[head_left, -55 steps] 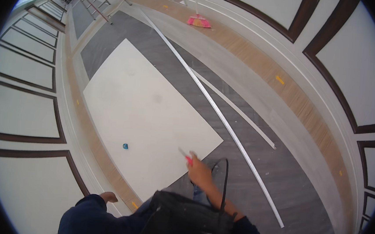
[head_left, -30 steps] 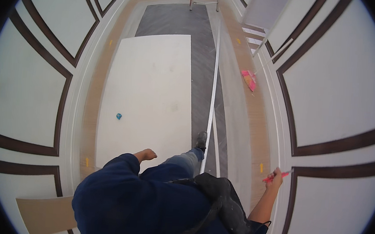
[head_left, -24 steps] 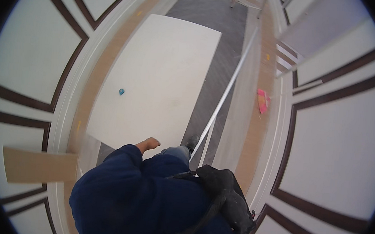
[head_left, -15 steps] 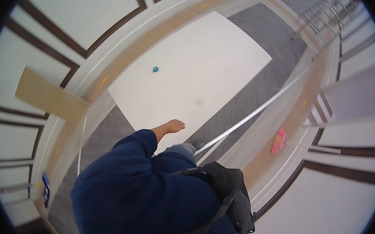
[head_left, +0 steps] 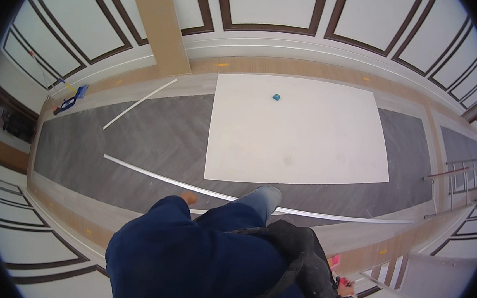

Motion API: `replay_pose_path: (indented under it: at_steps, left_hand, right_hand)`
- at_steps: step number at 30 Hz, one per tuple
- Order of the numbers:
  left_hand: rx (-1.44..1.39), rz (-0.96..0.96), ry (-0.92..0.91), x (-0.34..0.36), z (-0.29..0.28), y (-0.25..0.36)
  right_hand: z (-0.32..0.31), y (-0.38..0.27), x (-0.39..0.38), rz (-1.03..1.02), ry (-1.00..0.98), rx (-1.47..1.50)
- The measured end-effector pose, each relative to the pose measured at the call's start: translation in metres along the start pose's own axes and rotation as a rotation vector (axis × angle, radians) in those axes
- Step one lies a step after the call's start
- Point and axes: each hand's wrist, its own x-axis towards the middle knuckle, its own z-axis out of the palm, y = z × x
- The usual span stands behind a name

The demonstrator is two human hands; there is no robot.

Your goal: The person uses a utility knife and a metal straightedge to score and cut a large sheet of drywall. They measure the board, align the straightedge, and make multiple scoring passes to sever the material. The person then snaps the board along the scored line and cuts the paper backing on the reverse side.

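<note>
My left hand (head_left: 189, 197) hangs low beside my thigh, just out of the dark blue sleeve, close to a long silver metal straightedge (head_left: 152, 175) on the floor. Its fingers are too small and hidden to read. Down by my right hip, behind a black bag (head_left: 297, 254), my right hand (head_left: 346, 288) shows in part. Its fingers look curled, with a bit of red at them; the thing itself I cannot make out. Beyond my feet a big white board (head_left: 301, 137) lies flat on the grey floor, a small blue-teal object (head_left: 276, 97) on its far part.
A tan panel (head_left: 162, 31) leans on the far wall. One thin white strip (head_left: 140, 105) lies on the floor at left, blue tools (head_left: 73, 101) beyond it. At right stands a metal ladder-like frame (head_left: 463, 180). Something pink (head_left: 335, 261) is near my right side.
My view has turned to the left, so the board now lies square ahead. My left hand has dropped back toward my thigh, and my right hand has come into view.
</note>
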Motion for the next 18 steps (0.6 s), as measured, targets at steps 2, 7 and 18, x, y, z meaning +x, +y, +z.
replay_pose_path:
  at_steps: [2,7,18]
  left_hand:
    - [-0.296,-0.089,-0.074,-0.014,0.034,0.016]
    - [-0.931,-0.381,-0.105,-0.016,0.054,0.109]
    - [-1.097,-0.14,0.073,0.142,-0.031,0.298]
  right_hand:
    - [0.02,-0.02,0.058,-0.396,-0.144,-0.198]
    - [0.207,-0.121,0.126,0.554,-0.283,0.533]
    - [0.392,-0.169,0.23,0.683,-0.437,0.258]
